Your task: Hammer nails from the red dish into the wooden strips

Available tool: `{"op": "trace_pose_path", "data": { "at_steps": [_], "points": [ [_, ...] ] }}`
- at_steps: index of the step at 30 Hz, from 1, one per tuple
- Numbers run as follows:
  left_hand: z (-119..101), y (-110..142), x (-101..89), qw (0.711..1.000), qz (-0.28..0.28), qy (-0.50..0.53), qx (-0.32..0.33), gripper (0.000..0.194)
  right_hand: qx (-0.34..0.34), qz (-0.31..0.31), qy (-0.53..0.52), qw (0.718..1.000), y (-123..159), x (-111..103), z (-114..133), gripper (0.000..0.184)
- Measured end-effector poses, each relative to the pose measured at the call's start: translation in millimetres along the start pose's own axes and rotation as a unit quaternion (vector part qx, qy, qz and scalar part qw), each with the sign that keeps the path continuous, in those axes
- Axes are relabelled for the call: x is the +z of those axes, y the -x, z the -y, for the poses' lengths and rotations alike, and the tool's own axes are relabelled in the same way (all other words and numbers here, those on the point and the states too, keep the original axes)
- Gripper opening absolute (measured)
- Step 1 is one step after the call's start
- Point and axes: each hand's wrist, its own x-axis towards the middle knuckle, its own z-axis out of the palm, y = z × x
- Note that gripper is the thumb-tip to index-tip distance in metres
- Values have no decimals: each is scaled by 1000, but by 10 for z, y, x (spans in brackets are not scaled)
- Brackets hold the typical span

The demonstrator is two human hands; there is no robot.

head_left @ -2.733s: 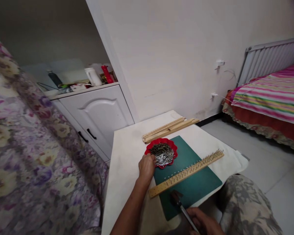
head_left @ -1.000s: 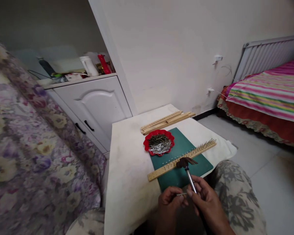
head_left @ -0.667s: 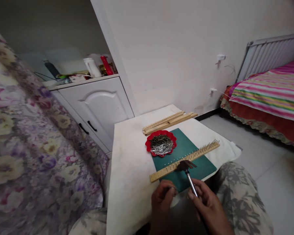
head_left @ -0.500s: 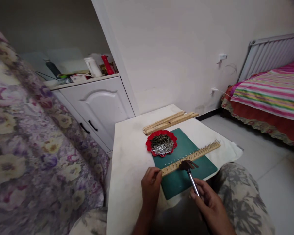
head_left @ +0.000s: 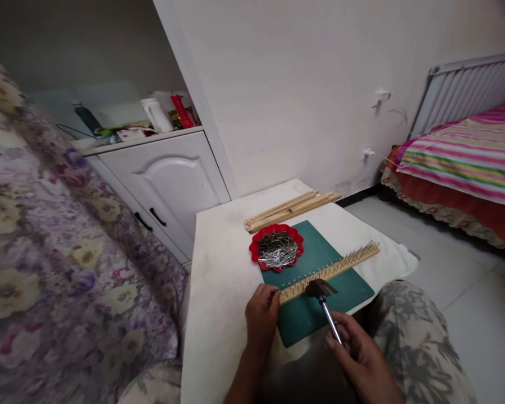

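A wooden strip (head_left: 347, 267) lies slantwise on a green mat (head_left: 307, 325), with several nails standing up in rows along it. My left hand (head_left: 261, 317) is closed at the strip's near-left end, thumb and fingers pinched against it; whether a nail is also between them is too small to tell. In my right hand (head_left: 362, 350) is a claw hammer (head_left: 330, 320), gripped by its metal handle. The dark hammer head is over the left half of the strip, close to the nails. Just beyond the strip stands a red scalloped dish (head_left: 255, 258) full of loose nails (head_left: 278, 249).
More wooden strips (head_left: 292, 211) lie at the back of the cloth-covered table (head_left: 219, 269). A floral curtain (head_left: 88, 269) hangs at left beside a white cabinet (head_left: 172, 179). At right are my knee (head_left: 416, 331) and a bed (head_left: 467, 163) with a striped cover.
The hammer head has shifted slightly left and toward me. My left hand stays at the strip's end, and the view has moved a little.
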Motion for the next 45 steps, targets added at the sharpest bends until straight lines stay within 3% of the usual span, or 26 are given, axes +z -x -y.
{"op": "trace_pose_path", "data": {
  "at_steps": [6, 9, 17, 25, 36, 40, 45],
  "points": [
    [0, -9, 18, 1000, 3, -18, 10, 17, -4, 26, -4, 1000, -6, -15, 2, 29],
    [3, -7, 29, 999, 7, -30, 12, 17, -20, 73, 15, 997, -47, 9, 100, 28],
    [26, 2, 50, 999, 9, -45, -2, 15, -77, 160, 92, 980, -218, 281, 283, 32],
    [85, 6, 81, 999, 0, -48, -3, 12, -100, 164, 159, 968, -270, 347, 269, 31],
    [59, 5, 63, 1000, -1, -16, -9, 13, -89, 152, 140, 974, -223, 338, 303, 28],
    [78, -1, 20, 1000, 16, 16, 3, 14, -72, 160, 121, 977, -154, 223, 195, 29],
    [107, -46, -83, 1000, 12, 14, 15, 16, -23, 204, 131, 970, -103, 62, -154, 29]
  ]
}}
